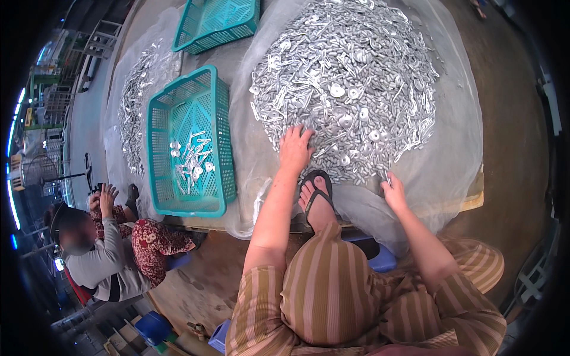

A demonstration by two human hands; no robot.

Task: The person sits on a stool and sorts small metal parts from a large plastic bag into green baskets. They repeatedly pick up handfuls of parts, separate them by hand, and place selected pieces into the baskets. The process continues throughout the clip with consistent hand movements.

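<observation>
A wide heap of small silver metal parts (350,77) lies in front of me, with long slotted pieces, short rounded pieces and round discs mixed together. My left hand (295,148) rests at the heap's near left edge, fingers apart and touching the loose parts. At the near right edge, my right hand (393,192) is closed, fingers curled together; whatever is in them is too small to name. A teal plastic basket (224,142) to the left holds some slotted pieces and several discs.
Translucent sheeting (451,136) lies under the heap. Another teal basket (254,29) stands farther back. A second heap of parts (133,107) lies beyond the near basket. My sandalled foot (317,199) is between my hands. Another person (113,243) sits at left.
</observation>
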